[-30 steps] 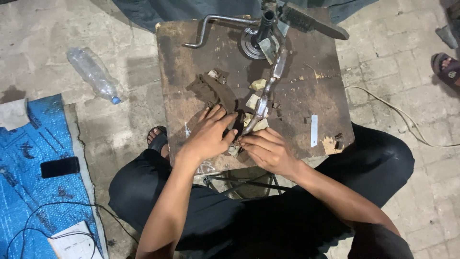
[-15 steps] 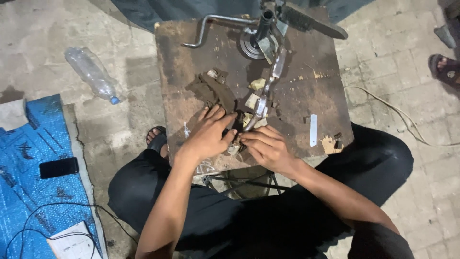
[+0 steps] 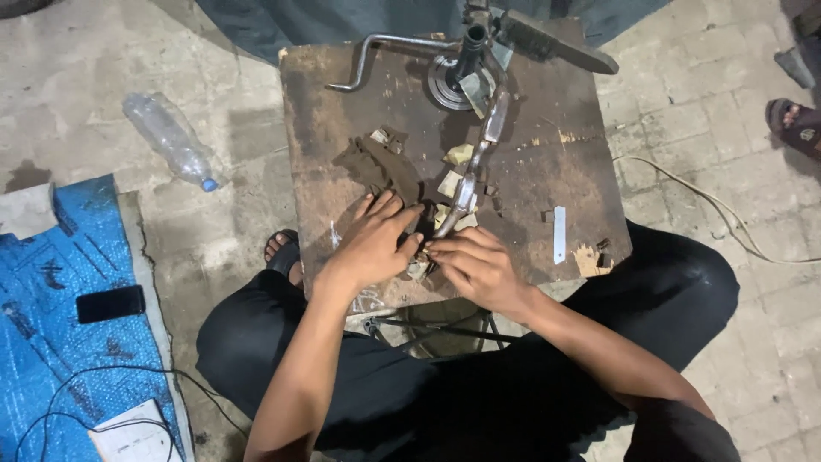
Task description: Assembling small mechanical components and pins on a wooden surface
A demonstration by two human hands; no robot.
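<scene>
I sit at a small, dirty wooden work table (image 3: 342,128). My left hand (image 3: 374,244) lies palm down near the table's front edge, fingers spread over a small part. My right hand (image 3: 473,265) is beside it, fingers pinched on that same small part where the hands meet; the part itself is mostly hidden. A long shiny metal lever (image 3: 479,162) runs from my hands up to a round metal base (image 3: 449,81) at the table's back. A dark worn pad (image 3: 376,167) lies just beyond my left fingers.
A bent metal rod (image 3: 376,51) and a dark blade-like piece (image 3: 556,47) sit at the table's back. A white strip (image 3: 559,233) and wood scraps lie at the right. On the floor: a plastic bottle (image 3: 167,137), a blue mat (image 3: 51,325) with a phone (image 3: 109,303), cables, another person's sandalled foot (image 3: 795,124).
Both hands stay together at the table's front edge with only slight finger shifts. The view has drifted a little.
</scene>
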